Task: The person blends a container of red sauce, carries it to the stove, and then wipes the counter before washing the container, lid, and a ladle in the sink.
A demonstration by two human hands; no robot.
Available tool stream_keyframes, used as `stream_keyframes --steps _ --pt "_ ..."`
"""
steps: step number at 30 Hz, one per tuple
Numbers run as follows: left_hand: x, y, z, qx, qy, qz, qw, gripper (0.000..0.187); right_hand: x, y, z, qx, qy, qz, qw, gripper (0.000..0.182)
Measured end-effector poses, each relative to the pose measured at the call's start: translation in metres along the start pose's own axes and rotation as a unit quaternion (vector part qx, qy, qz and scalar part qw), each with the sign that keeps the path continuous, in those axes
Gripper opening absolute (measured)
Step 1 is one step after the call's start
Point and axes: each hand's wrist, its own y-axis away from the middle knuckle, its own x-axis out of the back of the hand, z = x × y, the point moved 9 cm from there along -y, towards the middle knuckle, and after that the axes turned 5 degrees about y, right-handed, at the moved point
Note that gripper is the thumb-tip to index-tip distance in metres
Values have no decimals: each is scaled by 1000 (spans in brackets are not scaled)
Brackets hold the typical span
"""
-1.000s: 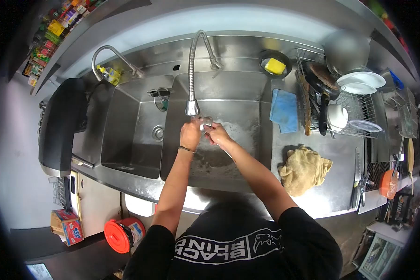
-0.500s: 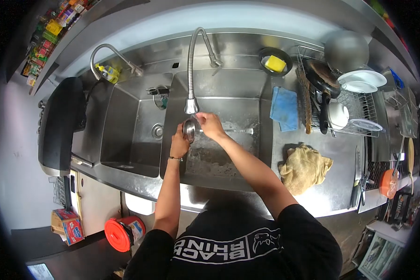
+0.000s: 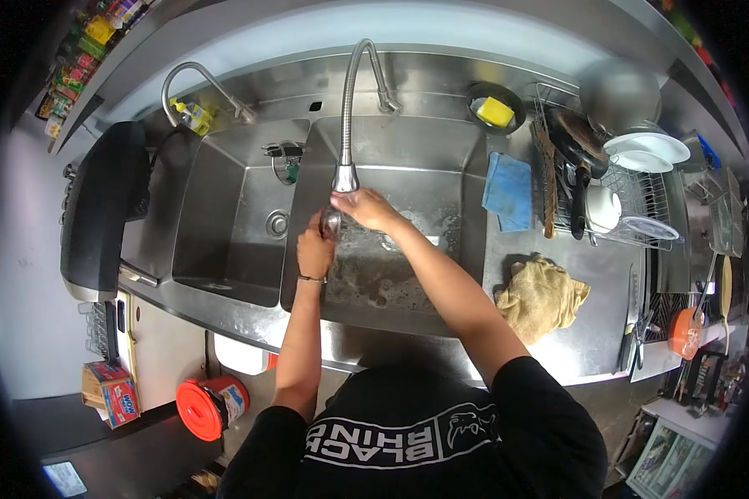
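Under the spray head of the flexible faucet (image 3: 347, 125), my left hand (image 3: 314, 248) holds a small shiny metal bowl (image 3: 330, 223), tilted on its side. Its fingers are wrapped round the rim. My right hand (image 3: 364, 208) is just above and to the right of the bowl, close below the spray head, its fingers bent and blurred; whether they grip anything is hidden. Both hands are over the right sink basin (image 3: 416, 150), where water and foam lie on the bottom.
The left basin (image 3: 258, 187) holds a strainer (image 3: 287, 164). Right of the sink are a blue cloth (image 3: 508, 193), a yellow sponge (image 3: 495, 112) in a dark bowl, a tan cloth (image 3: 543, 298), a dish rack (image 3: 645, 187) with pans and plates, and a knife (image 3: 632, 308).
My right hand has moved left and up, nearer the spray head and over the bowl. My left hand and the bowl have shifted slightly left. The whole view has shifted a little.
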Motion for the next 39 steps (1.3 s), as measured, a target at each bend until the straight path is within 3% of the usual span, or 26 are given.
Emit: stream_keyframes --steps 1,3,5,6,9,10,11,14,19,21,23,24,25,26,28,30,34,36,39 --pt "15 -3 9 -13 -52 36 998 35 4 5 4 24 108 40 993 41" --pt "37 -9 26 -17 -85 48 995 35 -15 2 38 12 54 -2 998 40" --pt "57 -15 40 -19 -119 63 991 36 -48 7 57 -39 -71 -224 971 35" --pt "65 -18 46 -31 -149 68 986 37 -42 8 59 -28 -5 -225 974 32" --pt "77 -25 60 -70 -188 79 976 40 -37 12 61 -44 21 -276 960 31" --pt "73 -24 68 -121 -152 79 978 43 -41 9 43 1 -67 -259 963 35" --pt "69 -22 76 -170 -113 78 976 46 -47 6 37 -1 -68 -259 964 35" --pt "49 -17 81 -155 -104 40 982 46 -43 -10 20 -58 -209 -172 961 37" --pt "74 -23 48 -97 -131 102 981 45 -29 21 42 -54 -229 -228 945 39" --pt "82 -25 45 -92 -142 121 978 47 -31 38 67 -166 -209 -247 932 40" --pt "68 -27 49 -83 -163 69 981 47 -37 31 56 -156 -185 -231 942 38" --pt "53 -24 54 -94 -164 29 982 47 -42 16 40 -102 -189 -202 956 38" --pt "45 -18 69 -159 -121 55 978 44 -43 4 27 -45 -190 -172 966 38" --pt "38 -17 72 -158 -120 65 978 44 -47 -1 24 -44 -190 -171 966 38" --pt "38 -16 75 -158 -118 75 977 44 -30 -12 25 8 -104 -37 994 40" --pt "38 -20 62 -101 -158 31 982 43 -37 -1 44 -7 -69 -63 996 41" --pt "61 -23 11 -38 -197 73 977 41 -31 52 78 17 -7 -82 996 32" --pt "59 -21 6 -38 -196 79 977 40 -40 67 103 -75 -41 -165 983 31" --pt "62 -23 2 -21 -181 79 980 36 -38 60 107 -108 -68 -211 969 29"
